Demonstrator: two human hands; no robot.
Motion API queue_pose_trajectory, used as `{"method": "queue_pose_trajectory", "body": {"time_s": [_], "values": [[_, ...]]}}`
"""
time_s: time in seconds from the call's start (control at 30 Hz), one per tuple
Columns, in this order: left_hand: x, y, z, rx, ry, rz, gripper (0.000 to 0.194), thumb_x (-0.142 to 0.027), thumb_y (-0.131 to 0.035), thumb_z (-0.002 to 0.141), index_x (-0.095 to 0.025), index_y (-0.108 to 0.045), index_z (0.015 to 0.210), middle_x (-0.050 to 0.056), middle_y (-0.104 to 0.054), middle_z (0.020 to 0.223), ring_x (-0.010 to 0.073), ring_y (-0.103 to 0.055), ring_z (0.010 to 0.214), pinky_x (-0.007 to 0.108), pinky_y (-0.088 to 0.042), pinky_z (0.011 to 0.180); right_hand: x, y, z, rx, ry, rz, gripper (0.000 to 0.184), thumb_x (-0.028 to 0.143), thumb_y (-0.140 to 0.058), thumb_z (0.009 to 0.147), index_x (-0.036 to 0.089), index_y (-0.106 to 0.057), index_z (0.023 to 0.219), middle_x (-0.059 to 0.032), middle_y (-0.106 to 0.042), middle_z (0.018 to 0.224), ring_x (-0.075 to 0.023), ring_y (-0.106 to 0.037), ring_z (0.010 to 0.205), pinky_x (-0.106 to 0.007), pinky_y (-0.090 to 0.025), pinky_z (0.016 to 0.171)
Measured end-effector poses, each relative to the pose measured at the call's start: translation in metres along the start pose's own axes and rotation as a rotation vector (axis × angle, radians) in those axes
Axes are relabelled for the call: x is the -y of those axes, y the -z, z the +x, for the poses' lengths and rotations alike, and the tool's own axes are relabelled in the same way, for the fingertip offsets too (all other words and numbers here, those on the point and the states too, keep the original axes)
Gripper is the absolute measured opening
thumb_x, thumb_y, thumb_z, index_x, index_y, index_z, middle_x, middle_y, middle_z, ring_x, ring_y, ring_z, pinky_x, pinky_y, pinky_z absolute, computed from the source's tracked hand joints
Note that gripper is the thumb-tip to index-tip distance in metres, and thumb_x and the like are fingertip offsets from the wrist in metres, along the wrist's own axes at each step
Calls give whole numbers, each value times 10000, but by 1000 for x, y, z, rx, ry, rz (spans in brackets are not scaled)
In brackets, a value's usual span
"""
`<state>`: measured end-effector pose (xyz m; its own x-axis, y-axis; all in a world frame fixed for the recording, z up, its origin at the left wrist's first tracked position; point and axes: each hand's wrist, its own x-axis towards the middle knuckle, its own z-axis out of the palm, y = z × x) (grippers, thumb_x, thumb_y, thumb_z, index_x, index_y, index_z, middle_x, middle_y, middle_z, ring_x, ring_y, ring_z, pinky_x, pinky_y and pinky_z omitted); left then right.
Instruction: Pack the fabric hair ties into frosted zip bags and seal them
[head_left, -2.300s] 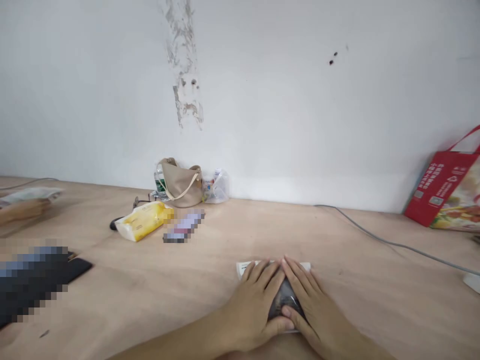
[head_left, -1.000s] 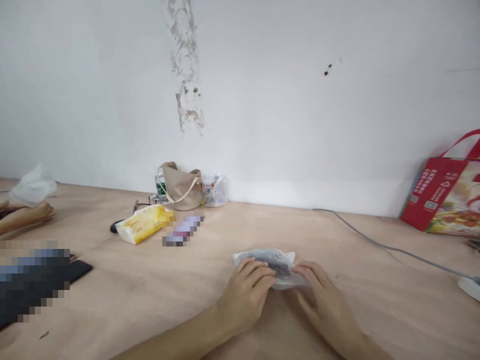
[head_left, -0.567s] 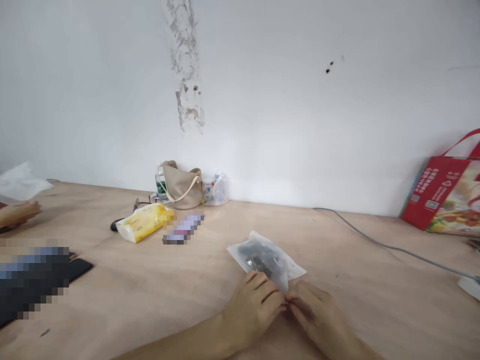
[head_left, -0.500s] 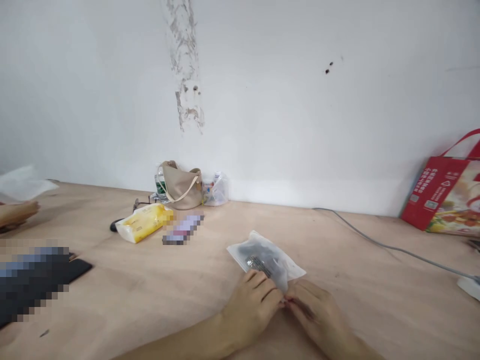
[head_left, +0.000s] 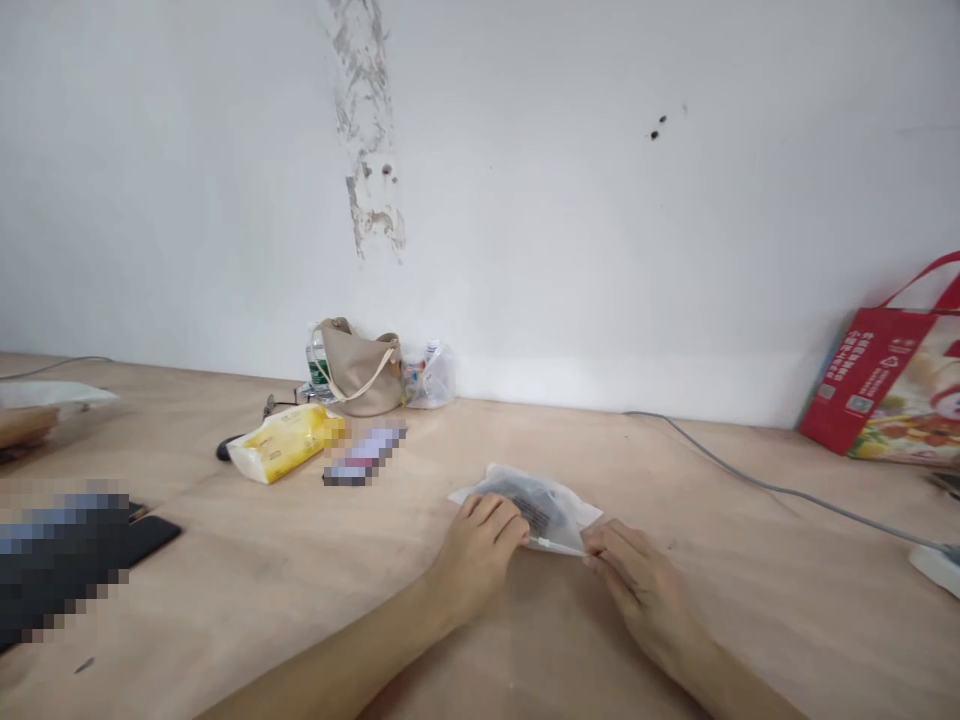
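A frosted zip bag lies on the wooden table in front of me, with something dark inside whose kind I cannot make out. Its near edge, with a white zip strip, is stretched between my two hands. My left hand is closed on that edge at the left, fingers bent over the bag. At the right corner my right hand pinches the same edge between thumb and fingers.
Farther back are a yellow tissue pack, a phone, a beige handbag and a clear plastic bag. A grey cable runs right to a white power strip near a red shopping bag. Dark flat objects lie left.
My hands were together at the bag's near corner. Now they are apart, the left one having moved left and slightly up along the edge, and the zip strip shows between them.
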<state>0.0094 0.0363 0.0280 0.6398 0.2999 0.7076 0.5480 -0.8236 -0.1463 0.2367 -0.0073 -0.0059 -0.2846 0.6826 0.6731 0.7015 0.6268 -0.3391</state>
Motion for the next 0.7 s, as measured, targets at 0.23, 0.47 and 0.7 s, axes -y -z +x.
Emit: {"method": "queue_pose_trajectory", "body": {"time_s": [0.23,0.47,0.7], "values": [[-16,-3,0,-13,-153,-26,190,-224,-479,956,-160,-590,815,26,-614,790,172,-524,774,318,-379,713,20,-5,-4,51,40,26,205,198,-371,936,248,-510,794,-5,-626,757,-173,-595,704,-278,-471,647],[-10,-6,-1,-35,-101,-65,215,-195,-481,951,-173,-607,779,20,-632,775,169,-529,791,310,-386,710,19,-4,-1,65,-33,17,217,229,-343,941,253,-495,788,-6,-619,742,-183,-574,679,-284,-449,606],[21,7,0,-25,1,-43,224,-171,-460,949,-188,-633,808,25,-672,795,185,-550,828,320,-390,740,3,9,2,-3,-187,2,219,298,-346,937,252,-497,785,-13,-622,770,-186,-589,697,-302,-468,645]]}}
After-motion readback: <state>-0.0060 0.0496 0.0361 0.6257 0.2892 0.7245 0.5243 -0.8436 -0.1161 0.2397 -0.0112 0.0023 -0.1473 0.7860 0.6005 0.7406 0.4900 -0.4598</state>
